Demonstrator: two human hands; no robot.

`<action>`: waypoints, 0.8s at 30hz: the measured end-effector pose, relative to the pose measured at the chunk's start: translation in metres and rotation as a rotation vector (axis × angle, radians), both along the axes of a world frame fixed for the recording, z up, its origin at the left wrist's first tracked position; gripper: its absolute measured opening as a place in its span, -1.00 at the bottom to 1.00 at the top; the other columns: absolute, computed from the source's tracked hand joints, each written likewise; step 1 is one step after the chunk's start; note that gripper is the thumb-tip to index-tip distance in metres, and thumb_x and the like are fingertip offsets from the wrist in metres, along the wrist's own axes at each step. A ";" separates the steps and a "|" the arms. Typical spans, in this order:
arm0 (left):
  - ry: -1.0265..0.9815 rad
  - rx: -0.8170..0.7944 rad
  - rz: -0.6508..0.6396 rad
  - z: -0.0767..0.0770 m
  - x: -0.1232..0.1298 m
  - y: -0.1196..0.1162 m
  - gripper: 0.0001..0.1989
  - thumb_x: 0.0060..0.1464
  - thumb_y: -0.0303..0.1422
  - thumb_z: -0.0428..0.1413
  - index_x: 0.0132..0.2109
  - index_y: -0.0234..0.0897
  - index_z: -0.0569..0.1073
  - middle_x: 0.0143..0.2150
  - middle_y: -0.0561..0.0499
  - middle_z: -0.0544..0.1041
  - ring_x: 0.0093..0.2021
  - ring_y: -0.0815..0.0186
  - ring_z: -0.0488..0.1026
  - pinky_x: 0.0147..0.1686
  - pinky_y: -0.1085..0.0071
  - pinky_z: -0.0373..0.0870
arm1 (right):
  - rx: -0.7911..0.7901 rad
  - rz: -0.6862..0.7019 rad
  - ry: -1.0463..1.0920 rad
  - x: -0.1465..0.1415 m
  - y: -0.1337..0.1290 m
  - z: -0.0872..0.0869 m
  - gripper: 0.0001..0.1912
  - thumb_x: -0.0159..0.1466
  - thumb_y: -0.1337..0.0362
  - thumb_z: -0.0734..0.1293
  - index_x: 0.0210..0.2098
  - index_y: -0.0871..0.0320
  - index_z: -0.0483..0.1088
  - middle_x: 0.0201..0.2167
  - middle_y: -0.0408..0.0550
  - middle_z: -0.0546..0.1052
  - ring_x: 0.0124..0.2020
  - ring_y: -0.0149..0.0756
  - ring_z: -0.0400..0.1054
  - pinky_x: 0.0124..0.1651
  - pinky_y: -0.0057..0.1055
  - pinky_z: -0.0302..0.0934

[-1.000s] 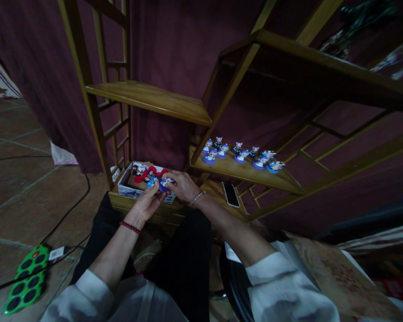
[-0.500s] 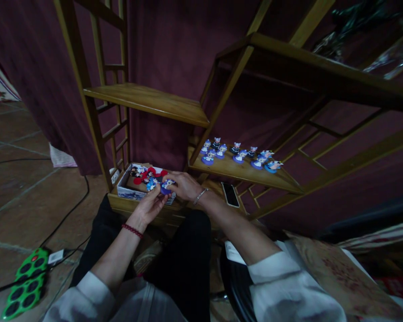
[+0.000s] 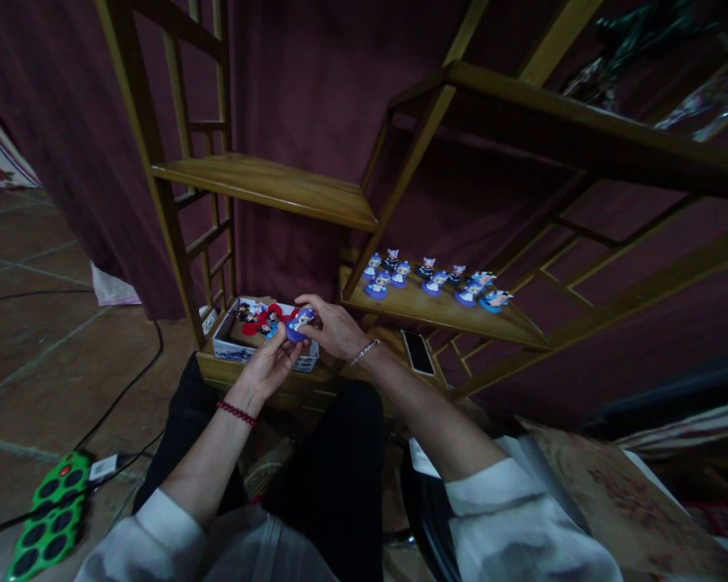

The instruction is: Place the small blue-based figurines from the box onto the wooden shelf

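Observation:
Both of my hands grip one small purple figurine (image 3: 300,322) with a round purple base, just over the front right part of an open box. My left hand (image 3: 271,365), palm up, holds the base from below. My right hand (image 3: 335,330) pinches the figurine from the right side. Under and behind them, the white patterned box (image 3: 230,349) contains several figurines (image 3: 260,317) in red, black and blue. To the right, several purple, black and blue figurines (image 3: 435,283) stand upright on a wooden shelf (image 3: 437,311).
A phone (image 3: 418,352) lies on a lower board beside my right forearm. An upper wooden shelf (image 3: 267,184) juts out above the box. On the tiled floor at left is a green power strip (image 3: 52,517) with black cables. A black seat (image 3: 421,517) stands at lower right.
The purple figurine has been raised slightly and tilted between my hands, so more of it shows. My right fingers have shifted up around it. The shelf figurines stay where they were.

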State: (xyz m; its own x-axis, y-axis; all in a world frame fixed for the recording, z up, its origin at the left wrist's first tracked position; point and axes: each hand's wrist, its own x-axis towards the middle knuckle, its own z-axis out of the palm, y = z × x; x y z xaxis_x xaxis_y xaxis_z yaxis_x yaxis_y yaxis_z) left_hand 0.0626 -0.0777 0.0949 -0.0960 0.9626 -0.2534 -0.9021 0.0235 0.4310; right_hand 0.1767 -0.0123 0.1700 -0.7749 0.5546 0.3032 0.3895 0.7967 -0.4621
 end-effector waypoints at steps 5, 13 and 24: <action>0.007 -0.002 -0.018 -0.001 -0.003 -0.001 -0.84 0.04 -0.38 0.05 -0.28 -0.41 0.44 -0.38 -0.08 0.50 -0.38 0.37 0.47 -0.40 0.56 0.45 | -0.175 -0.031 0.062 0.001 0.004 -0.010 -0.65 0.07 0.33 0.30 -0.13 0.14 0.27 -0.37 -0.18 0.45 -0.41 -0.43 0.33 -0.30 -0.48 0.19; 0.025 0.009 -0.028 -0.002 -0.004 -0.001 -0.83 0.03 -0.39 0.06 -0.25 -0.42 0.44 -0.36 -0.09 0.49 -0.35 0.35 0.47 -0.40 0.57 0.45 | -0.327 -0.021 0.185 0.000 0.007 -0.016 -0.68 0.06 0.31 0.30 -0.16 0.16 0.31 -0.37 -0.17 0.46 -0.39 -0.44 0.34 -0.29 -0.49 0.21; 0.037 0.019 -0.028 -0.004 -0.002 0.000 -0.85 0.04 -0.42 0.06 -0.26 -0.43 0.44 -0.34 -0.10 0.50 -0.33 0.34 0.48 -0.35 0.54 0.46 | -0.106 -0.054 0.047 0.002 0.004 -0.007 -0.68 0.07 0.31 0.30 -0.15 0.12 0.30 -0.38 -0.21 0.44 -0.42 -0.46 0.29 -0.29 -0.51 0.14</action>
